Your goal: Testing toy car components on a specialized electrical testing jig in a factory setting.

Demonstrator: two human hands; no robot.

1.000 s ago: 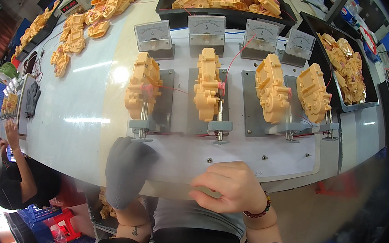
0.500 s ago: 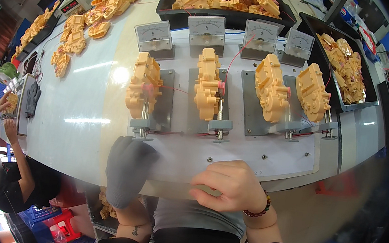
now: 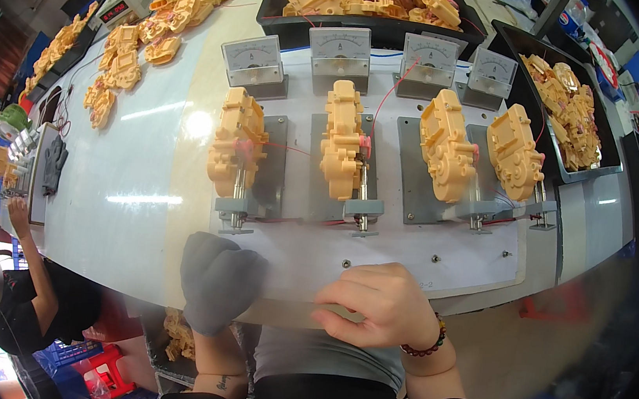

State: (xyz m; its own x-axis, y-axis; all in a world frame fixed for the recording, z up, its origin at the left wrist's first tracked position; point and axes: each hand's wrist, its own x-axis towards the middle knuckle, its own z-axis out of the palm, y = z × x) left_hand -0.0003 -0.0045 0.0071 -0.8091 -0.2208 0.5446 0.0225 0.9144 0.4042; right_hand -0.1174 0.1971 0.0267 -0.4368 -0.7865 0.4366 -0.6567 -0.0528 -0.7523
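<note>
**Grey glove and bare hand at the bench edge**

Grey cloth covers the left hand (image 3: 217,282), curled into a loose fist at seven o'clock, resting on the near edge of the white table (image 3: 127,225) and holding nothing that shows. The bare right hand (image 3: 382,305), with a bead bracelet (image 3: 429,344) at the wrist, lies knuckles-up at six o'clock, fingers bent over the table edge; whether they grip anything I cannot tell. The hands are apart. Just beyond them, toward twelve o'clock, four yellow plastic housings (image 3: 237,151) sit clamped on grey metal plates (image 3: 274,167), each before a small dial meter (image 3: 253,62). Black trays (image 3: 277,17) of more housings lie farther back.
</note>
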